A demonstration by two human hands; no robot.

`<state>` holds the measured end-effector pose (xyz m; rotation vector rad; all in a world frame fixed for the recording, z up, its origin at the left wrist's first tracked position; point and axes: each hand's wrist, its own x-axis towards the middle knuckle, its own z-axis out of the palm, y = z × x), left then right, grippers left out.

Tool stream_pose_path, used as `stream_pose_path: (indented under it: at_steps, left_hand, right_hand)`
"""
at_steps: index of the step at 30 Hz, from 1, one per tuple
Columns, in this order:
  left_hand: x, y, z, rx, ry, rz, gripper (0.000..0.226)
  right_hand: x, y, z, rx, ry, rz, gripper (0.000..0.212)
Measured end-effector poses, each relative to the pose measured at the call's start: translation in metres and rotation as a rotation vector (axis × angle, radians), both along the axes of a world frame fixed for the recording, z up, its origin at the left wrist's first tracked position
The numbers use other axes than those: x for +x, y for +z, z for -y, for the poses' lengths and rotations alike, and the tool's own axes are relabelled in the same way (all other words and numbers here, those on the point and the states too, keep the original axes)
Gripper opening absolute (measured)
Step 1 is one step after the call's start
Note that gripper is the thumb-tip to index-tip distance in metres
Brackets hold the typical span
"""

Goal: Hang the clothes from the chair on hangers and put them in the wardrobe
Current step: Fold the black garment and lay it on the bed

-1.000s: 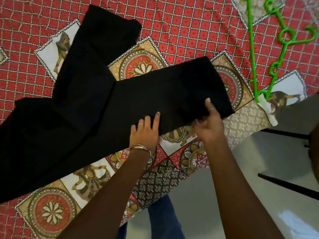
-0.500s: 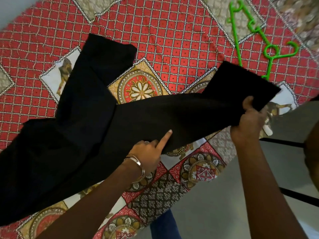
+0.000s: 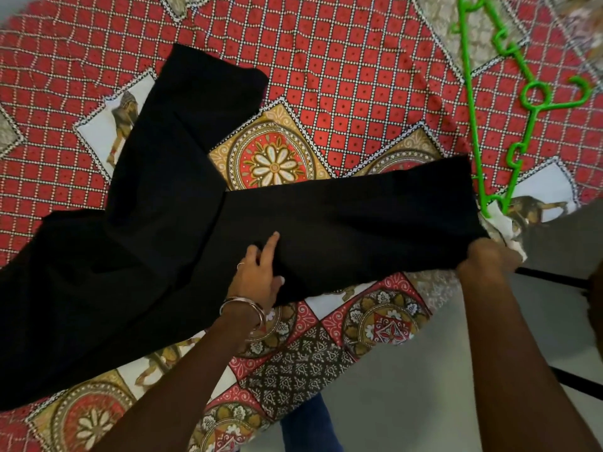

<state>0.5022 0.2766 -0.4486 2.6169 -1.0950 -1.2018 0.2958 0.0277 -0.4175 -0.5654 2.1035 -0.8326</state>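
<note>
Trousers: black trousers (image 3: 228,230) lie spread across the bedspread, and we see one leg running up toward the far side and the other stretched out to the right, almost reaching the hanger.
Bedspread: the bedspread (image 3: 342,76) under them is red and white check, with flower medallions and animal panels along the near border.
Left hand: our left hand (image 3: 259,275) rests on the near edge of the right-reaching leg, forefinger stretched flat on the cloth, the other fingers bent, the thumb tucked at the hem; it seems to pinch the fabric edge, though the dark cloth hides how.
Bangles: silver bangles (image 3: 243,306) sit on the left wrist.
Right hand: our right hand (image 3: 483,259) grips the end of that leg at the bed's near right corner, fingers curled under the cloth with only the knuckles showing.
Hanger: a green plastic hanger (image 3: 522,93) lies flat on the bedspread to the right, its lower tip just beside the trouser end, apart from both hands.
Floor: grey floor (image 3: 408,402) shows below the bed edge, between our forearms.
</note>
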Motion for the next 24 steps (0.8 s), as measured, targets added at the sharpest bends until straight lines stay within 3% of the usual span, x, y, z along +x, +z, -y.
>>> stream_pose_path:
  at_steps: [2,3,4,7,11,15,17,18,20,22,24]
  left_hand:
    - [0.011,0.0,-0.002,0.008,0.06,-0.054,0.092]
    - [0.014,0.0,0.001,0.001,0.079,-0.056,0.096]
    - [0.017,0.001,0.004,-0.002,0.083,-0.048,0.097]
    - [0.017,0.004,0.024,0.049,0.048,-0.037,0.102]
    - [0.022,0.003,0.037,0.136,-0.004,-0.079,0.114]
    - [0.027,0.0,0.031,0.138,-0.089,-0.142,0.12]
    - [0.034,-0.001,0.025,0.088,-0.038,-0.165,0.11]
    - [0.037,0.0,0.02,0.022,-0.032,-0.08,0.101]
    - [0.05,0.006,0.008,-0.198,0.062,0.282,0.078]
    - [0.072,0.018,0.001,-0.262,0.367,0.635,0.065]
    - [0.111,0.03,-0.014,-0.111,0.831,0.709,0.069]
  right_hand:
    - [0.011,0.003,-0.004,0.137,0.214,-0.518,0.044]
    - [0.017,0.004,-0.006,0.11,0.388,-0.721,0.053]
    - [0.026,0.006,-0.008,0.022,0.587,-0.806,0.057]
    - [0.05,-0.006,-0.006,-0.266,1.271,-0.83,0.061]
    - [0.073,-0.022,0.014,-0.202,1.777,-0.937,0.064]
    - [0.083,-0.018,0.047,-0.232,1.758,-1.02,0.027]
    - [0.085,-0.014,0.055,-0.248,1.676,-1.087,0.024]
    - [0.084,-0.012,0.053,-0.23,1.63,-1.117,0.03]
    - [0.086,-0.01,0.042,-0.169,1.509,-1.096,0.05]
    - [0.091,-0.003,0.024,-0.14,1.422,-0.994,0.059]
    - [0.104,0.002,-0.007,-0.182,1.416,-0.878,0.051]
